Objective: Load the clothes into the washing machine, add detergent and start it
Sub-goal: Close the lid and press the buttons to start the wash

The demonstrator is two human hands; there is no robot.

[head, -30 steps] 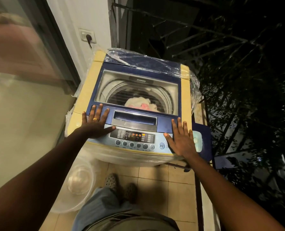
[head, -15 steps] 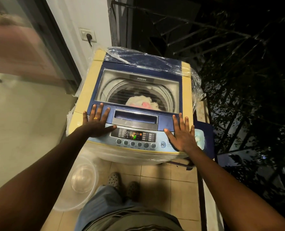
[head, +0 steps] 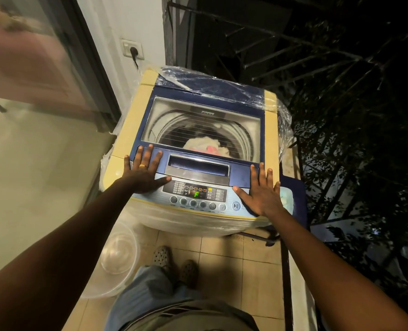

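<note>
Both hands lie flat and spread on the front edge of the blue-and-cream top-loading washing machine [head: 271, 130], gripping nothing. The left hand [head: 143, 172], with a gold ring on one finger, rests palm-down on the blue lid frame, its thumb reaching toward the grey control panel [head: 195, 193] that sits between the two hands. The right hand [head: 261, 191] is pressed flat at the panel's far end, its thumb just beside the round play/pause button [head: 235, 205].

What has changed: a second ago the small display [head: 196, 194] between the hands was dim; it now glows with a green character, and it lit half a second back. The hands have barely shifted on the lid. I take this to mean the machine has woken and a cycle is being set or has begun.

Beyond the fingertips, through the clear lid window [head: 193, 120], the white and pink clothes [head: 206, 148] sit at the bottom of the steel drum. The lid looks closed. Whether detergent is in, I cannot tell.

Below the left forearm a clear plastic basin [head: 118, 256] stands on the tiled floor [head: 253, 271].
</note>
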